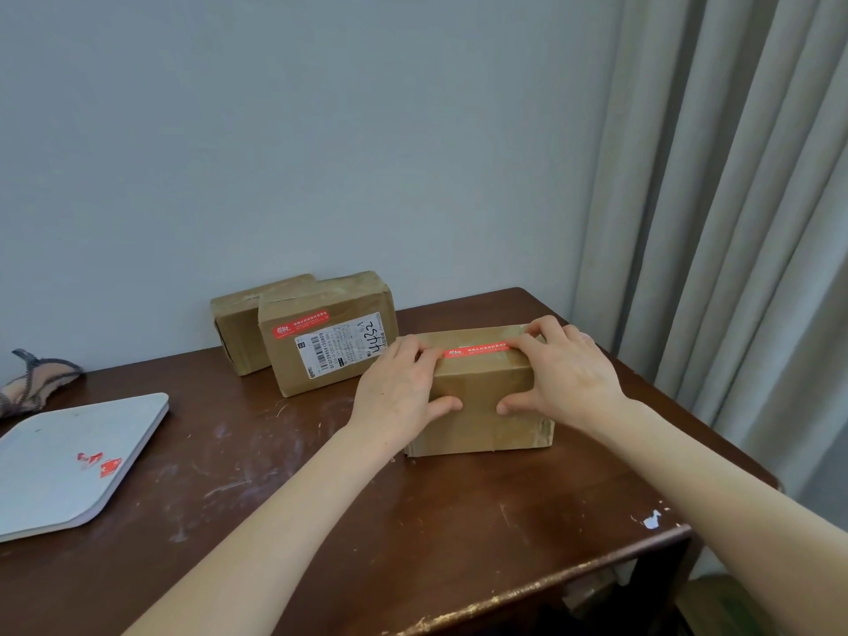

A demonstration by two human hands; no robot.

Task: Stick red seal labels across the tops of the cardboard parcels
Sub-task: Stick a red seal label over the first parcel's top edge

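Plain tan cardboard on front parcel (482, 420). Red with white print on seal label (475, 352) across its top. Same tan on middle parcel (284, 360); second red label (300, 324) and white shipping label (342, 345) with black barcode and black handwritten digits. Dark brown counter (321, 498), pale scuffs, white chip (651, 520). Pale grey board (59, 442) with red scraps (108, 465). Pale blue-grey wall (321, 130); grey-beige curtain (734, 222).

matt cardboard parcel (482, 397), scuffed wooden table (321, 521) — worn
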